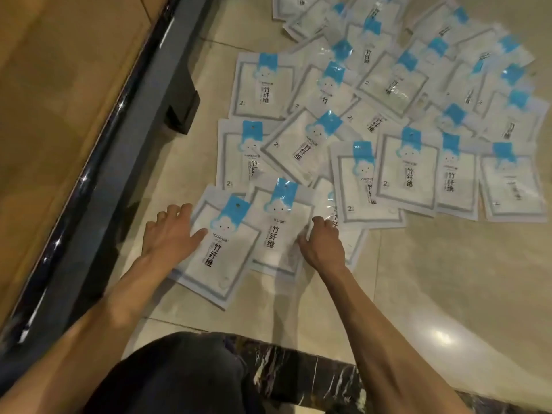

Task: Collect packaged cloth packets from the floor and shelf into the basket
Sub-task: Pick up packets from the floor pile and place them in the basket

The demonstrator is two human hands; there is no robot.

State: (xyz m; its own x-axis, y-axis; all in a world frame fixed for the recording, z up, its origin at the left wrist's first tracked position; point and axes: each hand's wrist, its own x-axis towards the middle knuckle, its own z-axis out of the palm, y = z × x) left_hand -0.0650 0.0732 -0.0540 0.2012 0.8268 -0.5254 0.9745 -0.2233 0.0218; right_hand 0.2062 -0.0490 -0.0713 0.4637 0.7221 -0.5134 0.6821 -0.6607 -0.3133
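1. Our left hand (168, 233) lies at the left edge of the nearest packet (222, 264), fingers spread and thumb on top; we cannot tell whether it grips.
2. Our right hand (322, 243) curls its fingers at the right edge of the second packet (277, 231), pinching it.
3. Both packets lie overlapping on the tiled floor (433, 279), just before many more packets (406, 171).

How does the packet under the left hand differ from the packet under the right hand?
The left packet lies tilted; the right packet lies almost straight. The left hand rests its thumb on the left packet; the right hand curls its fingers at the right packet's edge. Both are white with blue tabs.
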